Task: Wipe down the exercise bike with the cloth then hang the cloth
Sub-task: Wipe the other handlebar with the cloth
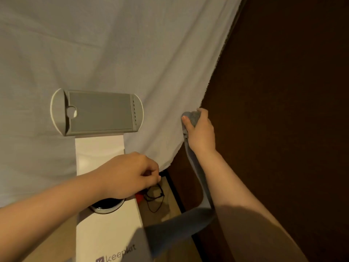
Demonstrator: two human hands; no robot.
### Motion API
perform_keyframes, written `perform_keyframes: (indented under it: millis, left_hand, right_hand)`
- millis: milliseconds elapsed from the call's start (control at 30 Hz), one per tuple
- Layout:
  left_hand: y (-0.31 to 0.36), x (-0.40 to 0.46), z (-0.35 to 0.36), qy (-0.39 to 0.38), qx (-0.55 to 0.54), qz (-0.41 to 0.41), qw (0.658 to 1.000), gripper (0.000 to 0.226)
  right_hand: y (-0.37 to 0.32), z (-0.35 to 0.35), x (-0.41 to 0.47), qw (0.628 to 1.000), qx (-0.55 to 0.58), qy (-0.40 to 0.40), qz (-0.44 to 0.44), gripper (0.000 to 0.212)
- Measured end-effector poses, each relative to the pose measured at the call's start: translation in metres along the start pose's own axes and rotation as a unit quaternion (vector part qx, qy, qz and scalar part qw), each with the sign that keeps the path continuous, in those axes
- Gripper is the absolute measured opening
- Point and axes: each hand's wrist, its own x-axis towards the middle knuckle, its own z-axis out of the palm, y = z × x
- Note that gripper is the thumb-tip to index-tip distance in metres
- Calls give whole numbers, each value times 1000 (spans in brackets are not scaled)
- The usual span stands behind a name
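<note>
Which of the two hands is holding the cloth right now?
The right hand, raised by the white sheet's edge, grips the grey cloth, which trails down under that forearm. The left hand, over the bike's white column, holds no cloth.

Ahead of you a pale wrinkled sheet [117,53] draped across most of the view, to your right a dark brown wall [283,91], below you black-framed eyeglasses [154,192] with a thin cord, resting on a tan floor [166,210]
</note>
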Motion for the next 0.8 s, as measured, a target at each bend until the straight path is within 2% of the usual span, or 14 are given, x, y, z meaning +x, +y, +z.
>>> perform_keyframes:
  millis: [33,133,200,300,400,500,600,700,800]
  left_hand:
    - [0,0,-1,2,-17,-2,1000,24]
    - [0,0,-2,31,-107,-11,994,20]
    - [0,0,-3,51,-137,-17,989,19]
    - [0,1,-2,45,-122,-14,991,18]
    - [-2,0,-3,44,-121,-16,992,17]
    - [-2,-1,-2,41,-123,-14,991,18]
    - [0,0,-2,39,-103,-17,994,17]
    - [-1,-1,-2,42,-121,-21,992,16]
    - [-1,-2,-3,38,-135,-19,990,17]
  right_hand:
    - [-2,3,-3,1000,4,-2,-4,53]
    - [18,1,-33,995,-96,5,-38,54]
    - [24,-7,-30,991,-131,-5,-30,54]
    - [2,-3,7,998,-44,-2,-49,47]
    - [-7,10,-2,997,37,28,-58,46]
    - [9,10,-33,996,-49,55,-58,59]
    - [-2,14,2,995,-69,55,-53,48]
    - [-12,22,17,989,-63,21,-134,39]
    - [12,18,-11,975,-104,18,-196,46]
